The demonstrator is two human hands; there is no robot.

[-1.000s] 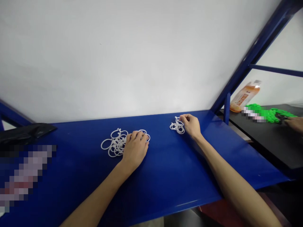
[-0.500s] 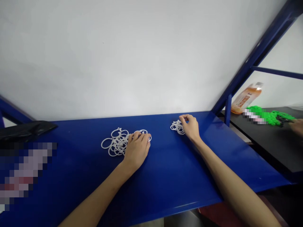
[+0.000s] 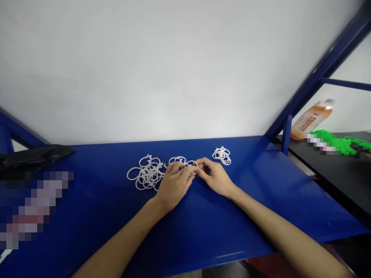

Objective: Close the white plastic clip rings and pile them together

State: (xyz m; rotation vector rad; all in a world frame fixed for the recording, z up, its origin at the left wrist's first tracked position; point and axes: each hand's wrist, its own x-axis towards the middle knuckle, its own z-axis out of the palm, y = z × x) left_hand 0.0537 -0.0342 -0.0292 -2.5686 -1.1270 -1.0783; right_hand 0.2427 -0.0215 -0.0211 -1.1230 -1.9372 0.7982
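White plastic rings with small knobs on them lie in a tangled pile [image 3: 146, 175] on the blue tabletop [image 3: 95, 216]. At the right edge of this pile, my left hand [image 3: 175, 183] is bent over several rings, its fingertips closed at the side of one white ring [image 3: 192, 161]. My right hand [image 3: 216, 177] meets it there, thumb and fingers pinched on the same ring. Part of that ring is hidden behind the fingers. A smaller cluster of white rings [image 3: 222, 155] lies apart, beyond my right hand.
A black plastic bag [image 3: 37, 156] lies at the left, beside a blurred-out patch. Blue metal posts [image 3: 286, 133] frame the table. On a black table [image 3: 333, 181] at the right are an orange drink bottle [image 3: 311, 119] and green pieces [image 3: 344, 144].
My right hand has moved left from the small cluster to my left hand and now pinches a ring. My left hand has shifted slightly right. The view has turned a little.
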